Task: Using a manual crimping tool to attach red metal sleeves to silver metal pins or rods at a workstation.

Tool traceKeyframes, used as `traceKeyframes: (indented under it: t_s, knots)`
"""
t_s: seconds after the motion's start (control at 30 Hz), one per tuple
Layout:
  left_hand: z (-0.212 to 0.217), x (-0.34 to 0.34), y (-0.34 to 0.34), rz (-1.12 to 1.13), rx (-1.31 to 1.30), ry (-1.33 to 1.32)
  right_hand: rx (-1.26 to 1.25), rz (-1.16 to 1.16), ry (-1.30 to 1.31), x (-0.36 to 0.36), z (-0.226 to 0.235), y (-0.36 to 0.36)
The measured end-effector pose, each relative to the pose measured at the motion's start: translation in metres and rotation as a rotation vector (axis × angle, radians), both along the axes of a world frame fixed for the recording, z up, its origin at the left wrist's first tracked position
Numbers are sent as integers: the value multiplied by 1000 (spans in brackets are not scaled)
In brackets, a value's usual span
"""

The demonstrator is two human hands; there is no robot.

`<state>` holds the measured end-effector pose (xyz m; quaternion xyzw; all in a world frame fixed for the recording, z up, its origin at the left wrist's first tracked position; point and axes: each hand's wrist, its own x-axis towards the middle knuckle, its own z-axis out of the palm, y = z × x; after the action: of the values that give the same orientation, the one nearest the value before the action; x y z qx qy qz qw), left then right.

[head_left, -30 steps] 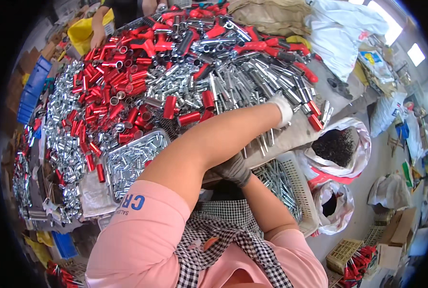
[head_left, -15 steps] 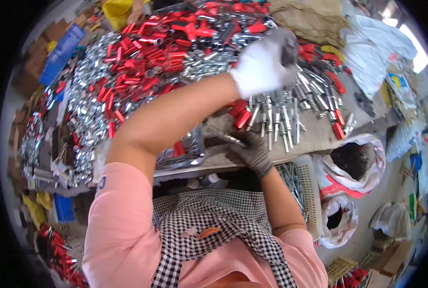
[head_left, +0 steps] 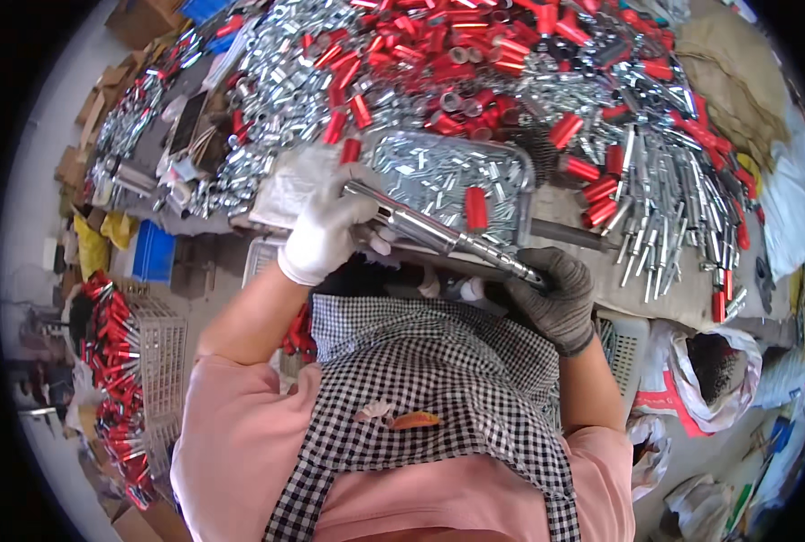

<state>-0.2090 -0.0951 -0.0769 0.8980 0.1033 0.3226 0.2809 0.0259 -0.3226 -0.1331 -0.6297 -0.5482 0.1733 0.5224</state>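
Note:
A long silver metal tube [head_left: 438, 233], stepped and narrower toward its right end, slants across in front of my apron. My left hand [head_left: 330, 230], in a white glove, is closed around its upper left end. The lower right end sits in the grip of my right hand [head_left: 556, 294], which wears a grey glove with a dark palm. Just beyond the tube, a clear plastic tray [head_left: 526, 172] holds many small silver pins. One red sleeve [head_left: 476, 209] lies on the pins, and another red sleeve [head_left: 350, 151] stands near my left fingertips.
Red sleeves [head_left: 461, 54] and small silver parts [head_left: 276, 81] are heaped over the bench. Silver rods [head_left: 660, 217] are spread at the right. A pale plastic basket [head_left: 632, 352] and white sacks [head_left: 745, 397] stand below the right edge; a crate [head_left: 160, 352] is at lower left.
My left hand has come back from the rods at the far right and now grips the tube's left end. My right hand has moved right and down in the picture. The view has shifted left.

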Motion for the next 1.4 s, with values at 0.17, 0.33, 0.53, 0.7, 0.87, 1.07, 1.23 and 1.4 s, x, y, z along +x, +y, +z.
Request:
traceKeyframes:
  t_s: [0.17,0.33,0.53,0.7,0.87,1.07,1.23,1.4]
  knots:
    - [-41,-42,-8,-87,-723,-80,80,105,-203,-24,6,19]
    - [-35,-64,-10,-71,-1117,-125,-63,103,-177,-55,13,25]
    - [-12,-73,0,-129,-1210,314,-78,202,-57,-82,18,20]
    - [-25,-57,-22,-180,-807,358,-115,168,-2,-96,-18,22]
    - [-46,-44,-28,-320,-857,237,-241,194,-38,-94,14,24]
    - [-43,-6,-31,-466,-341,272,-348,251,22,-79,-1,17]
    - [-13,56,-9,-137,56,525,-325,72,272,-58,-21,-9]
    - [-27,103,-3,23,156,838,-224,-59,186,-51,-17,-13]
